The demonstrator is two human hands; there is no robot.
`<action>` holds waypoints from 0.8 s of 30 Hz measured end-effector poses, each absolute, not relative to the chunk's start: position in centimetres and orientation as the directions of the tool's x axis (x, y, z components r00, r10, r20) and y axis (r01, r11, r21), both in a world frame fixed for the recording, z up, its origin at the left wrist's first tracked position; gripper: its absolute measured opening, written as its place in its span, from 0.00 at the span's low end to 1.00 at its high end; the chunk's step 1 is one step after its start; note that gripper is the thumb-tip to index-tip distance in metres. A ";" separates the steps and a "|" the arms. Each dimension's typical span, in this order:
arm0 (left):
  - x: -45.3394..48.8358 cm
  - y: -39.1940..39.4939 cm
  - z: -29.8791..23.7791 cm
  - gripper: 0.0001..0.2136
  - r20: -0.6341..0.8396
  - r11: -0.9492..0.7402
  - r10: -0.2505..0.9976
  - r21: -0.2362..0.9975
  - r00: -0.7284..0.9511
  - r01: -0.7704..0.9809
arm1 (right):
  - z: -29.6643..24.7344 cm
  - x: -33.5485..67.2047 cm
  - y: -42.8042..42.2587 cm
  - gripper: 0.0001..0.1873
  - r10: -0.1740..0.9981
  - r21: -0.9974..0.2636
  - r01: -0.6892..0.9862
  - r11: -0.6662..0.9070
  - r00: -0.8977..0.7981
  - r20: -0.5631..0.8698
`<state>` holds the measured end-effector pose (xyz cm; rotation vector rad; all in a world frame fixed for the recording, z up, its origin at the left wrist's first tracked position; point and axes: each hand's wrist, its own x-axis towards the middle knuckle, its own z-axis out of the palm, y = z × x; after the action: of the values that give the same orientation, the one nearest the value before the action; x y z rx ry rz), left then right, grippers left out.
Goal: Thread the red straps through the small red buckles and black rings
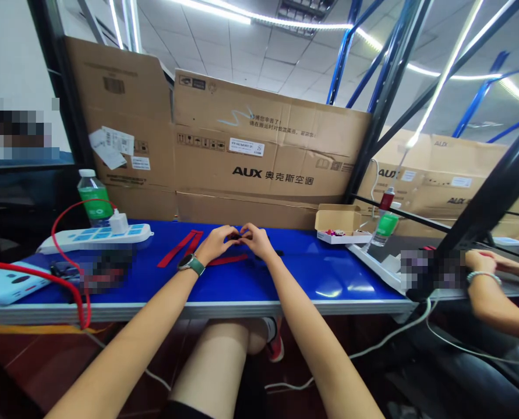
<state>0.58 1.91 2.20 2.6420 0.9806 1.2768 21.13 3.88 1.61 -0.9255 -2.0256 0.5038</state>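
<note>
My left hand (215,244) and my right hand (257,241) meet fingertip to fingertip above the blue table (329,273). Between them they pinch a small dark item (240,236), mostly hidden by the fingers. A red strap (179,247) lies flat to the left of my left hand. Another red strip (227,261) runs just below my hands, and a short black strip (277,252) lies past my right hand. A smartwatch (191,265) with a green band sits on my left wrist.
On the table's left stand a white power strip (94,240), a green-labelled bottle (94,198), and a pale blue case (10,283) with a red cable. A small open carton (338,224) sits to the right. A co-worker's hand (480,262) rests beyond a black frame post.
</note>
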 end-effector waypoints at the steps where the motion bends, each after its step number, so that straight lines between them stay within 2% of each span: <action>1: 0.5 1.9 2.3 0.06 0.686 -0.805 0.546 0.272 0.480 0.528 | 1.5 20.9 3.9 0.13 0.759 -0.627 0.428 0.651 -0.378 0.530; 3: 0.4 1.8 2.4 0.06 0.678 -0.801 0.518 0.169 0.522 0.575 | 1.3 20.8 3.9 0.11 0.751 -0.599 0.455 0.659 -0.367 0.548; 5: 0.5 1.7 2.7 0.08 0.660 -0.768 0.484 0.004 0.575 0.641 | 1.2 20.8 4.0 0.07 0.736 -0.532 0.513 0.674 -0.394 0.551; 7: 0.6 1.5 2.9 0.10 0.625 -0.720 0.449 -0.170 0.638 0.673 | 1.2 20.8 4.0 0.07 0.725 -0.454 0.572 0.683 -0.452 0.519; 9: 0.8 1.5 3.0 0.12 0.591 -0.687 0.423 -0.286 0.687 0.668 | 1.2 20.9 3.8 0.08 0.727 -0.412 0.606 0.681 -0.494 0.476; 11: 1.0 1.4 3.1 0.12 0.574 -0.674 0.412 -0.330 0.708 0.660 | 1.3 21.0 3.5 0.07 0.736 -0.451 0.582 0.677 -0.540 0.408; 15: 1.0 1.2 3.2 0.11 0.575 -0.664 0.422 -0.331 0.701 0.671 | 1.5 21.1 3.0 0.18 0.695 -0.594 0.471 0.652 -0.685 0.219; 20: 1.1 1.0 3.3 0.09 0.576 -0.619 0.388 -0.416 0.720 0.667 | 1.8 20.8 3.0 0.08 0.651 -0.516 0.484 0.707 -0.731 0.206; 24: 1.1 1.4 3.0 0.08 0.585 -0.608 0.339 -0.462 0.737 0.646 | 1.8 20.8 3.1 0.06 0.654 -0.466 0.511 0.722 -0.725 0.217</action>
<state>1.11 1.40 2.98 3.5391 1.1572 0.9208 20.83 3.10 1.80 -0.9023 -2.5589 0.5368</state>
